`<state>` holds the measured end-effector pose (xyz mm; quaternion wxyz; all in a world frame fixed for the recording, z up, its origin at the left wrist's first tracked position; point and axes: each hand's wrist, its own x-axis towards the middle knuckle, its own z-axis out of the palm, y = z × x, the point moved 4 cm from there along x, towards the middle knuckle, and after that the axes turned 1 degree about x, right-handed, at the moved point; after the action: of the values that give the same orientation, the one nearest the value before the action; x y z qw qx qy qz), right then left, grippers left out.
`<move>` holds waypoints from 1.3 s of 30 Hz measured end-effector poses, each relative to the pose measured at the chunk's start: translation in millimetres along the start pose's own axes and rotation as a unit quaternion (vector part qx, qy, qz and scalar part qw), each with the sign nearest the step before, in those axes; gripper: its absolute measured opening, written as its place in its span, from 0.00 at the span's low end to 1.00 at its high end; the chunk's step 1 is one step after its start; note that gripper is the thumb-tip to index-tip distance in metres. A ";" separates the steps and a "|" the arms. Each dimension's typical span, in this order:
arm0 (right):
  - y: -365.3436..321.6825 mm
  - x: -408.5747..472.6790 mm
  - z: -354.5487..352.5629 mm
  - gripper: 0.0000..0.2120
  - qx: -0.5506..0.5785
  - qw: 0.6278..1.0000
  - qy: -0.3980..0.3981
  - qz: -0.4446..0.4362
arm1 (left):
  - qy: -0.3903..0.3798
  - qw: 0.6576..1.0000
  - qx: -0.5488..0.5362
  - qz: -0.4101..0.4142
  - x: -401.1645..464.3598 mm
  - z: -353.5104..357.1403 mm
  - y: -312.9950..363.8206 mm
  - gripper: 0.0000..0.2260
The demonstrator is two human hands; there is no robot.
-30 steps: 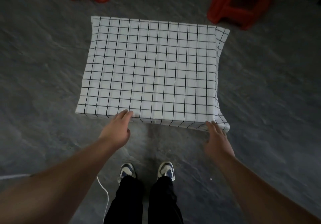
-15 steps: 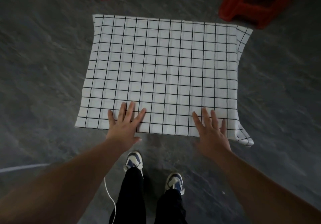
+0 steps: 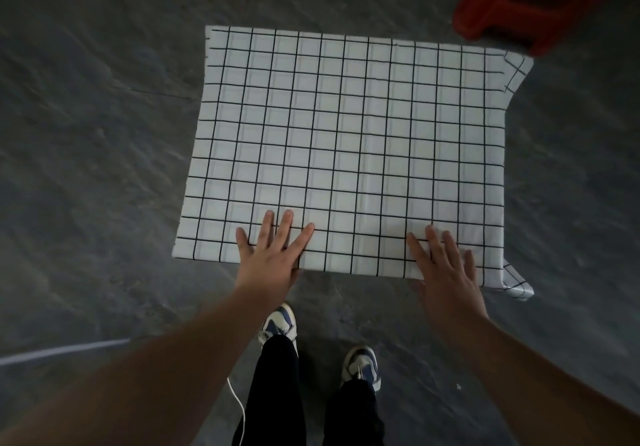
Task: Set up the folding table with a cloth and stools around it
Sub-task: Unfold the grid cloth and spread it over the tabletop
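Smoothing step, by the look of it: cloth [image 3: 346, 147] already spread over the table, which stays hidden beneath. Nearest, below the near edge, two shoes [image 3: 280, 321] and dark trouser legs on the grey floor [image 3: 86, 168], with a thin white cable [image 3: 239, 407] beside them. Next, both hands flat on the near strip of cloth, fingers straight and spread, holding nothing: left hand [image 3: 273, 258] left of centre, right hand [image 3: 446, 272] towards the near right corner, palms overhanging the edge. Just right of the right hand, a cloth corner drooping past the table; likewise at the far right corner. Left side lying flush. Likely next: sliding the palms outward to flatten the faint creases, perhaps tugging the cloth leftward to even the overhang, then fetching stools. Farthest, two red stools [image 3: 540, 2] on the floor beyond the far edge, apart from the table, not yet placed around it.
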<state>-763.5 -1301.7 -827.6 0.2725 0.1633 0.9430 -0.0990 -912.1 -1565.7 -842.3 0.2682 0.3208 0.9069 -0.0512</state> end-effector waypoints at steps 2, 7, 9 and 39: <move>3.7 -1.7 -0.7 0.37 0.005 1.000 0.002 0.004 | 0.006 1.000 -0.005 0.002 1.1 2.1 4.4 0.36; 11.2 -3.9 -2.6 0.37 0.016 1.000 -0.002 0.007 | 0.005 1.000 -0.004 -0.005 1.7 4.3 12.7 0.37; 13.8 -3.8 -2.8 0.37 0.028 1.000 0.000 0.010 | 0.002 1.000 -0.007 -0.004 1.7 2.1 15.3 0.37; 19.9 -6.6 0.0 0.42 0.056 0.997 0.039 0.041 | 0.016 1.000 -0.023 0.001 -2.2 -1.3 23.2 0.34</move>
<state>-751.0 -1284.9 -825.9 0.2300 0.2209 0.9382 -0.1342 -897.1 -1548.2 -838.1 0.2612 0.3161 0.9117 -0.0252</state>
